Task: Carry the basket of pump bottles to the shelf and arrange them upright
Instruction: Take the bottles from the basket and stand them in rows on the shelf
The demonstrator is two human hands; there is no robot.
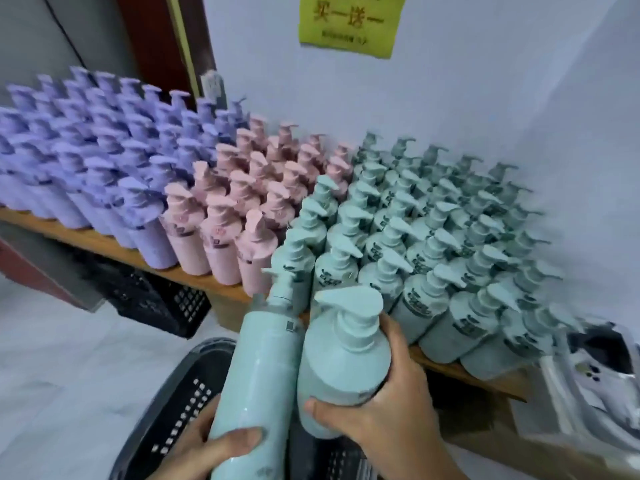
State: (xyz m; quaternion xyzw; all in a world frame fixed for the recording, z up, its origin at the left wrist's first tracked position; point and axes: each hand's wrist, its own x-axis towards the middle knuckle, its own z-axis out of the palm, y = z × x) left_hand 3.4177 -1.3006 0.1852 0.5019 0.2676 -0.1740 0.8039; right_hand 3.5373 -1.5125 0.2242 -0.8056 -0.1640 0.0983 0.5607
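Your left hand (pixel 221 441) grips one teal bottle (pixel 256 375), your right hand (pixel 384 407) wraps another (pixel 343 362), both above the dark basket (pixel 183 403), near the shelf (pixel 104 242) edge.

A wooden shelf (pixel 104 241) runs along the pale wall, with a strip of its front edge bare. Packed upright on it in close rows are 3 blocks of pump bottles. The pink bottles (pixel 239 206) form the middle block. Left of the pink bottles, touching them, stand the purple bottles (pixel 86 150). Right of the pink bottles, also touching, stand the teal bottles (pixel 450 244), which reach towards the wall corner. Below the pink bottles, under the shelf, a black slotted crate (pixel 162 303) rests on the pale floor (pixel 52 375). In front of the pink bottles a dark slotted basket (pixel 194 393) sits low.
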